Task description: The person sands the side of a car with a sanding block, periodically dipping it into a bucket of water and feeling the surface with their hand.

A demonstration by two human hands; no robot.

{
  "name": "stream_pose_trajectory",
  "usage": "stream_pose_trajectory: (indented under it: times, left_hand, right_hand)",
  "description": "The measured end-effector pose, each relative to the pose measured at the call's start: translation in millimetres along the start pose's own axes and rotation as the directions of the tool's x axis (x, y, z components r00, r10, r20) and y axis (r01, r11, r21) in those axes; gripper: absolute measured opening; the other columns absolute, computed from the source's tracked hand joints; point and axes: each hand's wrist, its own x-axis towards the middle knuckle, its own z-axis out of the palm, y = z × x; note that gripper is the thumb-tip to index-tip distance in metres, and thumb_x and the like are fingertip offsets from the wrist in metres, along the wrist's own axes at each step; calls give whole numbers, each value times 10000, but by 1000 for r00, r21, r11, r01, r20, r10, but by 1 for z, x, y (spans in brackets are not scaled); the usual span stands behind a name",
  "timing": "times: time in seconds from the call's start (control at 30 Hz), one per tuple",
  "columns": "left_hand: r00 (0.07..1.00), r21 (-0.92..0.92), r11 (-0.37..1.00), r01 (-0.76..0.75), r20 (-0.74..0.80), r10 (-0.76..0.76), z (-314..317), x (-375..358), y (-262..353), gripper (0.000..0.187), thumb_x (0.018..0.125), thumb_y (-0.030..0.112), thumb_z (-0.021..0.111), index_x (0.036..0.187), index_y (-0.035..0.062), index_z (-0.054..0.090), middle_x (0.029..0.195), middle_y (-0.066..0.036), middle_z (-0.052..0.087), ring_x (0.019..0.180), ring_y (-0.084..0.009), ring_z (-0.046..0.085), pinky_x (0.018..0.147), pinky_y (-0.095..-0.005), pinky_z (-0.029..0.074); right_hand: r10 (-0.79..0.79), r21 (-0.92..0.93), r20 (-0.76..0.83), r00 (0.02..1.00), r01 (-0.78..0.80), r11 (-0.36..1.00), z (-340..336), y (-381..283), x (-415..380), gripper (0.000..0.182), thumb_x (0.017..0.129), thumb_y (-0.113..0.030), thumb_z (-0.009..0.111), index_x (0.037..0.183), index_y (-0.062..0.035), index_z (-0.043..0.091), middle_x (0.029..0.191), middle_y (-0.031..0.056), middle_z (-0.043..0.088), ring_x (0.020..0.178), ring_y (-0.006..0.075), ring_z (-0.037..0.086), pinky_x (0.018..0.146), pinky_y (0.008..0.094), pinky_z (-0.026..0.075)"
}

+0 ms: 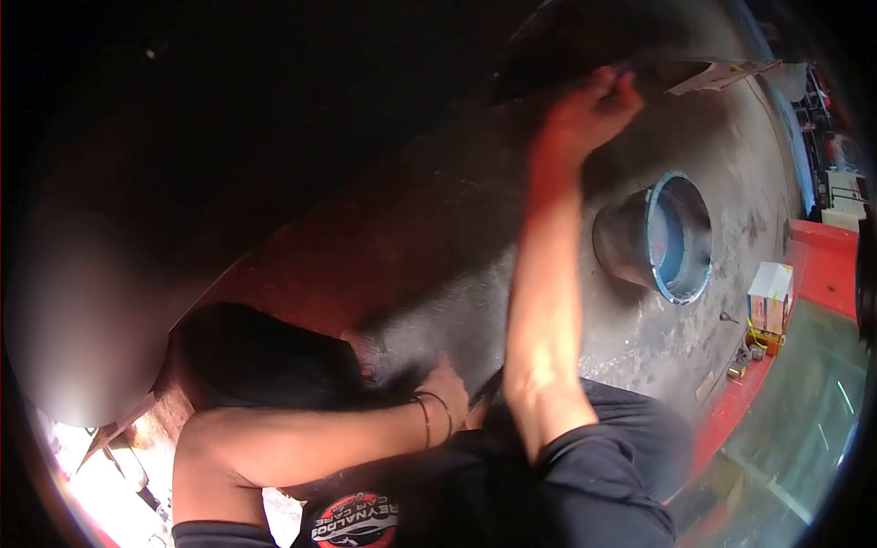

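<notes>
My right hand (594, 114) is raised at the top, its arm stretched forward. The fingers are pinched together close to the edge of a dark curved panel (621, 32). A small dark-blue spot shows at the fingertips, too small to name. My left hand (445, 388), with dark bands round the wrist, rests low near my lap. One finger is stretched out and the others are partly hidden. Beside my right forearm is a grey bucket (630, 237) with a blue-white rim and bluish inside.
Printed paper (722, 75) hangs at the panel's edge. A small box (770, 297) and a little metal can (736, 371) stand along a red edge (731, 406) at the right, beside a glass pane (795, 429). A large dark surface fills the upper left.
</notes>
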Motion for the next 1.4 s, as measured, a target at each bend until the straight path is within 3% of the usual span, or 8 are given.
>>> stream_pose_trajectory:
  times: [0.17, 0.23, 0.33, 0.53, 0.8, 1.03, 1.23, 1.4]
  left_hand:
    - [982, -339, 940, 34, -164, -95, -10, -8, -16, 567, 1106, 482, 573, 1438, 68, 775, 1482, -190, 741, 1428, -365, 668, 1346, -651, 227]
    - [995, -7, 998, 69, 66, -68, -12, 4, -8, 534, 1110, 440, 586, 1444, 68, 772, 1500, -200, 727, 1464, -363, 639, 1340, -646, 246]
    - [985, -26, 1000, 16, -173, -20, -22, -40, -13, 440, 1090, 277, 607, 1419, 35, 772, 1498, -229, 709, 1463, -421, 621, 1322, -658, 299]
    - [934, -132, 980, 152, -304, -186, 0, -8, -13, 545, 1080, 461, 627, 1467, 103, 768, 1529, -166, 718, 1485, -342, 623, 1330, -701, 239]
    - [995, 68, 998, 8, -103, -1, -30, -42, -14, 402, 1103, 242, 580, 1419, 97, 782, 1547, -234, 689, 1473, -419, 618, 1310, -680, 308]
    - [973, -315, 945, -88, -231, 13, -20, -3, -16, 536, 994, 430, 755, 1455, 157, 769, 1556, -143, 701, 1503, -372, 600, 1295, -621, 335]
    - [982, 121, 992, 33, -187, -10, 11, 17, -23, 424, 1034, 267, 721, 1430, 125, 782, 1442, -168, 764, 1371, -389, 709, 1234, -625, 419]
    - [994, 114, 993, -15, -106, 28, 52, 92, -38, 391, 1055, 191, 660, 1420, 131, 784, 1357, -153, 808, 1361, -309, 726, 1218, -624, 444]
  right_hand:
    - [-293, -319, 65, 954, 298, 900, 14, -56, -95, 318, 1165, -146, 614, 1413, 30, 518, 1344, 178, 550, 1192, 243, 581, 1073, 394, 479]
    - [-46, 7, 14, 999, 46, 999, 9, -18, -33, 312, 1142, -171, 675, 1368, -20, 521, 1242, 144, 606, 1117, 215, 616, 1012, 393, 525]
    - [397, 328, 4, 918, -377, 866, -7, -21, 65, 303, 1143, -171, 672, 1342, 16, 541, 1281, 160, 566, 1108, 238, 581, 980, 375, 492]
    - [-134, 6, -75, 988, 135, 991, 36, -93, -40, 285, 1167, -200, 648, 1353, -30, 513, 1065, 71, 626, 928, 154, 596, 846, 320, 515]
    - [61, -3, -148, 987, -62, 998, 15, -36, 95, 325, 1160, -174, 619, 1375, 39, 505, 1158, 116, 638, 984, 173, 618, 906, 335, 536]
    - [-386, -141, -145, 911, 367, 919, 43, -136, 9, 415, 1168, -232, 671, 1467, 21, 534, 1297, 115, 596, 1053, 159, 623, 923, 316, 537]
    - [325, 528, -82, 942, -235, 816, 8, -82, 176, 369, 1140, -156, 712, 1446, 0, 577, 1177, 70, 698, 1003, 123, 640, 916, 298, 551]
    - [-540, -162, -126, 832, 520, 839, 30, -201, 51, 398, 1115, -188, 710, 1456, 9, 652, 1445, 288, 671, 1298, 440, 638, 1103, 508, 482]
